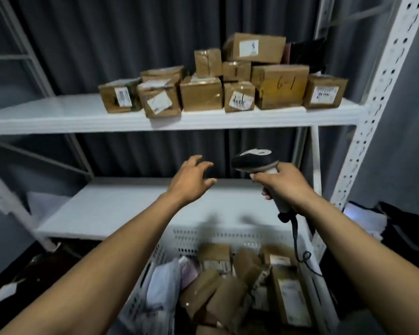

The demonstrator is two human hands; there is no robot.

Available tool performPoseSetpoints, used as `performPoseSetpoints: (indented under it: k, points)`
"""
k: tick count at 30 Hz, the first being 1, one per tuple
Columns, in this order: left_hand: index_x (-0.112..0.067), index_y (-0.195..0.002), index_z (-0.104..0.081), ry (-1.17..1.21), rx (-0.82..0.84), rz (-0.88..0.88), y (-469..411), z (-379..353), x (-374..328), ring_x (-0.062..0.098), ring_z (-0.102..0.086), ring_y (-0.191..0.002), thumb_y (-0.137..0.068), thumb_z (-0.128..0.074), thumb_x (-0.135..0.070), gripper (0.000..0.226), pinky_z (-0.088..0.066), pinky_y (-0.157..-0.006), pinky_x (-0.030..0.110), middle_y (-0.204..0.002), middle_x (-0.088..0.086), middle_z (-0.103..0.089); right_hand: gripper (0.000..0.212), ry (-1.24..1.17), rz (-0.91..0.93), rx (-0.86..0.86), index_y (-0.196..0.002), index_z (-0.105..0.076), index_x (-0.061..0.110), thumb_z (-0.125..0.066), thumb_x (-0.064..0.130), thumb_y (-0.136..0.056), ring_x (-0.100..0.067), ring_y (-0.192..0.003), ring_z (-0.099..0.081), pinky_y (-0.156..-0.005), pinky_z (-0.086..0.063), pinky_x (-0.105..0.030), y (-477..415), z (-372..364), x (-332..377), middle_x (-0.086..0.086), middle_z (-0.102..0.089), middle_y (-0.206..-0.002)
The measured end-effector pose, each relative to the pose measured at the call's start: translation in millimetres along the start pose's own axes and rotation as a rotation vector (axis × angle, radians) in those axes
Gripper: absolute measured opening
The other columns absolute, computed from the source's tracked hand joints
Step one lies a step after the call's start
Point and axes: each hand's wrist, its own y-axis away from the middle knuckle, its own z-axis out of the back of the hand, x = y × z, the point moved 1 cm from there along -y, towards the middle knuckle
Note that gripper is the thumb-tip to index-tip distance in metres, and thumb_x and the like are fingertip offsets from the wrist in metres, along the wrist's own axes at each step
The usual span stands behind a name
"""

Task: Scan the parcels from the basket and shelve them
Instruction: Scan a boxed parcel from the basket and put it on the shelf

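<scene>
Gripping the scanner, the right hand waits; the left hand hangs open, empty. A dozen-odd boxes are shelved; the basket holds many parcels.

Brown parcels jumbled in white basket, labelled boxes stacked on upper shelf, scanner in right hand

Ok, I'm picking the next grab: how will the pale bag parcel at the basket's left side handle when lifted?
The pale bag parcel looks wrinkled and slumped against the wall of the basket, so it will probably sag rather than hold its shape. Its wrapping looks smooth, so it may be slippery in a loose pinch. It seems unlikely to roll.
</scene>
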Motion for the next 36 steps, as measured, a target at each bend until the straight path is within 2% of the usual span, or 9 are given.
performPoseSetpoints:
  k: [8, 13, 17, 19, 21, 24, 28, 33, 36]
  points:
    - [-0.023, -0.142, -0.046, 0.004, 0.309, 0.161, 98.4, -143.4, 41.4, 0.028, -0.034, -0.138, -0.091, -0.062, -0.038, 0.056, -0.030, -0.113, 0.033, -0.153, 0.010, -0.031, 0.015, 0.121, -0.165, 0.111, -0.090, -0.068, 0.011, -0.074, 0.022, -0.081, -0.014, -0.050, -0.060, -0.051, -0.049, -0.025, 40.6, -24.6, -112.4, -0.002, -0.066, -0.060]
    - [-0.022, -0.135, -0.052, 0.092, 0.462, 0.231, 132.4, -225.9, 49.6, 0.026, -0.041, -0.133, -0.082, -0.065, -0.046, 0.060, -0.033, -0.109, 0.030, -0.141, 0.008, -0.048, 0.022, 0.189, -0.189, 0.175, -0.102, -0.070, 0.014, -0.075, 0.022, -0.082, -0.017, -0.079, -0.062, -0.059, -0.045, -0.021, 50.9, -29.3, -171.8, -0.001, -0.067, -0.086]
    - [-0.030, -0.142, -0.044, 0.128, 0.579, 0.287, 139.4, -290.1, 46.7, 0.023, -0.047, -0.126, -0.078, -0.066, -0.054, 0.072, -0.037, -0.105, 0.029, -0.139, 0.002, -0.050, 0.025, 0.186, -0.226, 0.238, -0.104, -0.069, 0.011, -0.073, 0.026, -0.084, -0.023, -0.078, -0.066, -0.067, -0.054, -0.034, 44.7, -25.4, -194.6, -0.006, -0.070, -0.088]
    - [-0.031, -0.143, -0.040, 0.149, 0.594, 0.326, 138.6, -316.5, 41.4, 0.023, -0.048, -0.124, -0.077, -0.069, -0.053, 0.075, -0.038, -0.105, 0.032, -0.139, 0.004, -0.049, 0.028, 0.152, -0.241, 0.228, -0.100, -0.070, 0.006, -0.075, 0.027, -0.083, -0.031, -0.076, -0.068, -0.069, -0.056, -0.046, 43.8, -20.3, -204.5, -0.014, -0.071, -0.083]
    - [-0.030, -0.146, -0.032, 0.141, 0.597, 0.348, 135.8, -336.0, 35.0, 0.027, -0.043, -0.128, -0.077, -0.069, -0.053, 0.082, -0.036, -0.105, 0.034, -0.143, 0.009, -0.045, 0.028, 0.150, -0.255, 0.224, -0.098, -0.070, 0.004, -0.075, 0.028, -0.084, -0.032, -0.071, -0.066, -0.065, -0.055, -0.046, 45.7, -14.7, -211.8, -0.014, -0.069, -0.075]
    - [-0.031, -0.153, -0.014, 0.073, 0.626, 0.364, 131.6, -358.4, 29.0, 0.036, -0.016, -0.144, -0.078, -0.066, -0.058, 0.095, -0.024, -0.115, 0.040, -0.156, 0.016, -0.022, 0.026, 0.155, -0.279, 0.232, -0.097, -0.069, 0.003, -0.073, 0.026, -0.086, -0.021, -0.059, -0.060, -0.055, -0.051, -0.033, 44.8, -6.5, -219.1, -0.011, -0.064, -0.066]
    - [-0.039, -0.152, 0.004, 0.007, 0.678, 0.401, 133.1, -364.8, 28.3, 0.042, 0.009, -0.145, -0.080, -0.064, -0.059, 0.101, -0.007, -0.117, 0.048, -0.160, 0.017, 0.006, 0.024, 0.131, -0.310, 0.209, -0.101, -0.068, 0.003, -0.072, 0.021, -0.086, -0.016, -0.055, -0.059, -0.048, -0.049, -0.022, 41.3, -0.6, -216.8, -0.016, -0.067, -0.073]
    - [-0.034, -0.153, -0.002, 0.046, 0.577, 0.390, 140.2, -360.9, 33.2, 0.038, -0.012, -0.141, -0.073, -0.073, -0.049, 0.108, -0.020, -0.114, 0.045, -0.156, 0.009, -0.017, 0.017, 0.089, -0.344, 0.228, -0.097, -0.066, 0.008, -0.072, 0.020, -0.086, -0.012, -0.052, -0.059, -0.049, -0.050, -0.021, 35.6, -2.6, -212.1, -0.004, -0.063, -0.066]
    - [-0.041, -0.151, -0.008, 0.248, 0.472, 0.455, 144.4, -352.3, 29.8, 0.034, -0.031, -0.134, -0.065, -0.083, -0.034, 0.113, -0.036, -0.109, 0.041, -0.149, 0.009, -0.024, 0.014, 0.088, -0.346, 0.238, -0.088, -0.064, 0.010, -0.071, 0.021, -0.086, -0.015, -0.054, -0.058, -0.058, -0.051, -0.029, 32.0, -4.8, -207.7, -0.005, -0.062, -0.063]
